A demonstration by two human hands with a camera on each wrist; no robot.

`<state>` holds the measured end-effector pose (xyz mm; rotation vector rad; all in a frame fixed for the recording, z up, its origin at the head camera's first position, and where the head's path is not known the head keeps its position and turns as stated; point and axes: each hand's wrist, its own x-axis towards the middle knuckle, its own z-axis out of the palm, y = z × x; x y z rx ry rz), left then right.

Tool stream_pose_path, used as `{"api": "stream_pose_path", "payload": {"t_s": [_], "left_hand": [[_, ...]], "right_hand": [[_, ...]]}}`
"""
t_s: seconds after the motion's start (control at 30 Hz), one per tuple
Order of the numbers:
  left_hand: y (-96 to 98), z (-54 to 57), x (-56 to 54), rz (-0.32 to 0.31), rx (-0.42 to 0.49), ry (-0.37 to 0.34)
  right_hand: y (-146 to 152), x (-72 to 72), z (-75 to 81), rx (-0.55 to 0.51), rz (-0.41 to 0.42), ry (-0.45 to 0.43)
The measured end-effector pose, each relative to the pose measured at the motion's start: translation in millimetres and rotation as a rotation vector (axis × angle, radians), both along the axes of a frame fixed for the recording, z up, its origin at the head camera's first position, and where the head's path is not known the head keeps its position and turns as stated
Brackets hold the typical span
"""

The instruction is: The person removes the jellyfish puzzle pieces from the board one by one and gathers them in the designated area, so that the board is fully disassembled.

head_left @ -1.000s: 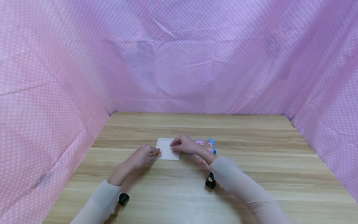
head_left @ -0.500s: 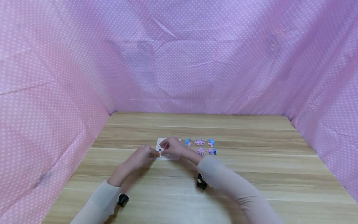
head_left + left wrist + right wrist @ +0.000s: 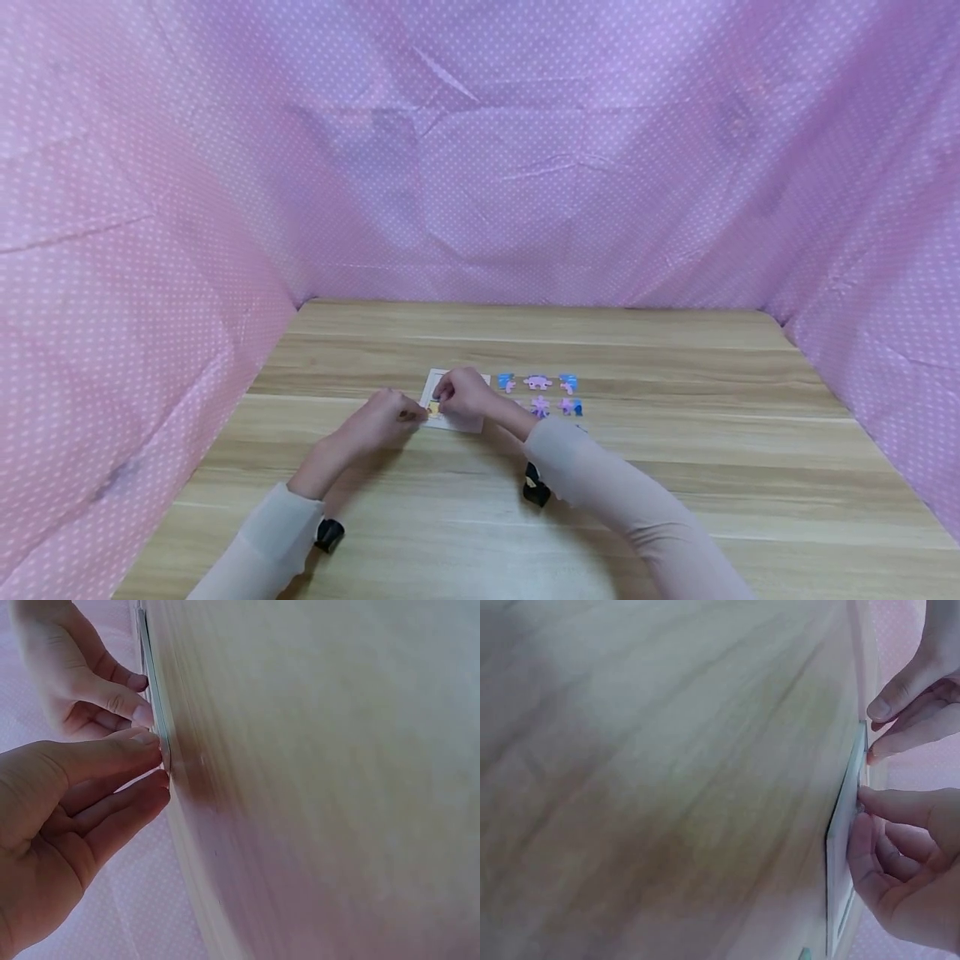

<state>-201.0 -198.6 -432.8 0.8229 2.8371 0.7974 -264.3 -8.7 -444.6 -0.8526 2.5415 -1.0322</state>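
Note:
A white puzzle board [image 3: 467,423] lies on the wooden table, partly hidden under my right hand. My left hand [image 3: 386,414] holds the board's near left corner, thumb and fingertips at its edge. Over the board's left part, my right hand [image 3: 467,392] pinches a small jigsaw piece, mostly hidden by its fingers; in the right wrist view its thumb and index finger meet close over the board [image 3: 844,832]. A yellowish jigsaw piece [image 3: 433,410] shows on the board between the two hands.
Right of the board lie loose jigsaw pieces in rows: a blue and pink one [image 3: 506,382], a pink one [image 3: 537,382], another blue one [image 3: 568,383], a purple one [image 3: 540,407] and several more, some behind the right forearm. Pink dotted cloth [image 3: 480,208] surrounds the table [image 3: 675,350].
My right hand has moved left across the board to the yellowish piece beside my left hand. The board has shifted slightly right; my left hand stays almost where it was.

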Motion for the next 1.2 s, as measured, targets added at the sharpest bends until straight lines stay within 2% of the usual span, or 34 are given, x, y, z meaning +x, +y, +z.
{"api": "stream_pose_path", "payload": {"t_s": [0.23,0.43,0.73,0.83,1.07,1.2], "left_hand": [[1.3,2.8,0.5,-0.032,-0.031,0.002],[3.0,3.5,-0.7,-0.098,-0.06,0.084],[4.4,1.1,-2.3,-0.079,-0.087,0.15],[4.4,-0.4,-3.3,-0.083,-0.079,0.156],[4.2,1.9,-2.7,-0.104,-0.078,0.186],[4.6,3.5,-2.4,-0.107,-0.089,0.187]], "right_hand": [[6,0.6,4.7,0.131,-0.066,0.061],[12,0.9,8.0,0.166,-0.077,0.116],[11,2.4,7.8,0.201,-0.071,0.118],[13,1.9,8.7,0.172,-0.08,0.086],[26,3.5,16.7,-0.02,-0.051,-0.043],[38,2.1,19.5,-0.073,-0.024,-0.103]]}}
